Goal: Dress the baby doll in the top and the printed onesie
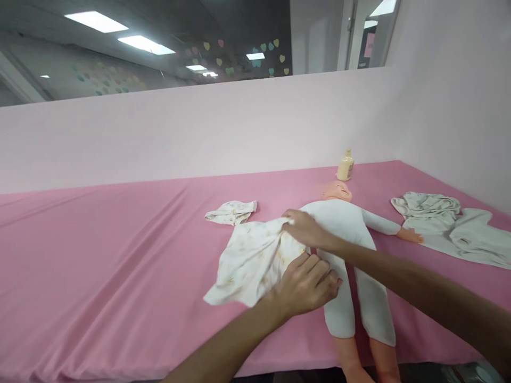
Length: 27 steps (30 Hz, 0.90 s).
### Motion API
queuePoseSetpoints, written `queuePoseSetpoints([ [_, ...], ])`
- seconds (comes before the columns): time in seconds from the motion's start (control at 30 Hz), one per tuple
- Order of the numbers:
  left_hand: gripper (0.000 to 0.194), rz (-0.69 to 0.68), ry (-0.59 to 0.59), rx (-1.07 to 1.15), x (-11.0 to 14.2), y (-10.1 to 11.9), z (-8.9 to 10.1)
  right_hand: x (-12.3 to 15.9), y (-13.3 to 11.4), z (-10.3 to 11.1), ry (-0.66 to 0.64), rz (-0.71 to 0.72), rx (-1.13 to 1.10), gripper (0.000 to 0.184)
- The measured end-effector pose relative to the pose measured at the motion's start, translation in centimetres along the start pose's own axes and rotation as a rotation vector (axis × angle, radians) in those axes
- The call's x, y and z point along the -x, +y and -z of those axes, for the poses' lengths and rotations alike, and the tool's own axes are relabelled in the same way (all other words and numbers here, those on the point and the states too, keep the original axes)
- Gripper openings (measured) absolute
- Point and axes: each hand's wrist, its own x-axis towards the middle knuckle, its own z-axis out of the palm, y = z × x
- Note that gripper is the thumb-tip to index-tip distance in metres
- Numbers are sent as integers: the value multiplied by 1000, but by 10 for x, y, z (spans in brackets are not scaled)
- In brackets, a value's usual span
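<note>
A white baby garment (250, 254) with a small yellowish print hangs and lies partly spread over the pink sheet. My left hand (309, 282) is closed on its lower right edge. Farther up, my right hand (304, 227) pinches the same garment near its top edge. Close beside both hands lies a baby doll (339, 215) on its back, dressed in plain white, with bare feet toward me. My forearms and hands hide part of its middle. Behind the garment is a small printed cloth piece (231, 212); whether it is joined to the garment is unclear.
A cream bottle (345, 166) stands near the back wall, beyond the doll's head. Crumpled pale clothes (451, 226) lie at the right, touching the doll's hand. The pink sheet (120, 276) covers the table, with creases at left. Low walls bound the back and right.
</note>
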Motion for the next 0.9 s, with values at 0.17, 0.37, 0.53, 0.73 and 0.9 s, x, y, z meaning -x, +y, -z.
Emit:
queuePoseSetpoints([
  [0.17,11,97,46,24,5,-8,-6,-3,-14,62,188,-92,-97,15],
  [0.37,39,388,-41,-71,17,-24,-20,22,-24,105,241,-156,-348,19],
  [0.53,60,423,-314,-98,22,-28,-29,37,-27,112,316,-230,-440,14],
  [0.73,59,468,-344,-270,25,-36,-32,54,-41,122,418,-253,-493,10],
  [0.9,58,533,-191,-56,21,-34,-31,66,-62,106,180,-104,-688,8],
])
